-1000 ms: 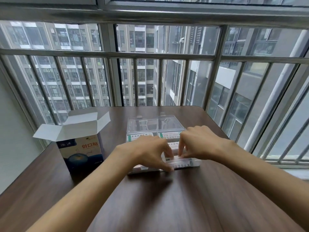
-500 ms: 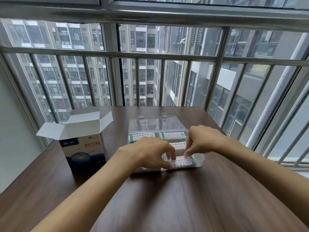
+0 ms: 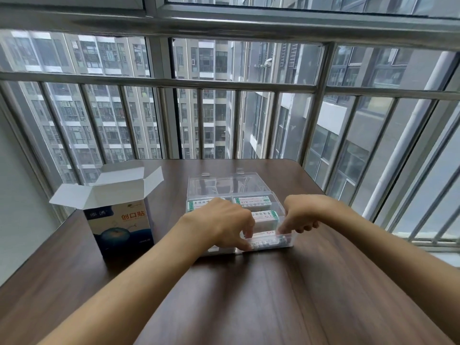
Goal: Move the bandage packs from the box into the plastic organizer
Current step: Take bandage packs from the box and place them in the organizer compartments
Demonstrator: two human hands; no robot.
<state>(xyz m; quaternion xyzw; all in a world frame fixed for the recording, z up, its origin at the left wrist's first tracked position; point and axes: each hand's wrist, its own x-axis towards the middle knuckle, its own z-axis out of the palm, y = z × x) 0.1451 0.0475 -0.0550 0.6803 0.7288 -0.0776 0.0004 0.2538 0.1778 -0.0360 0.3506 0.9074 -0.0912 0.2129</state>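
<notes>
Change: both hands sit a bit lower in the near-right compartment than half a second back; right fingers now more curled, index poking down; camera view slightly shifted too.
Meaning: reads as seating a pack flat, so this placement looks nearly done; box check comes after.
Right fingers: index of right hand (image 3: 302,215) pressed down on the pack's right end, other fingers curled under; not wrapped around anything, so pushing rather than gripping.
Left fingers: left hand (image 3: 224,220) arched over the organizer's near middle, fingertips (image 3: 247,241) down at the pack's left end and the front wall; whether it pinches the pack or just presses, cannot tell, thumb hidden.
Task thing: bandage pack (image 3: 265,236) lies low in the near-right cell, between the two hands, touching both; blurred through the wall.
Other packs: one pack (image 3: 265,216) just behind it, two more (image 3: 252,201) in the far row, left one partly under the left hand.
Organizer: plastic organizer (image 3: 286,241) clear, lid open and tipped back toward the window.
Box: box (image 3: 122,225) upright to the left, flaps open, well apart from both hands; inside not visible, so packs left unknown.
Table: table (image 3: 273,295) dark wood.
</notes>
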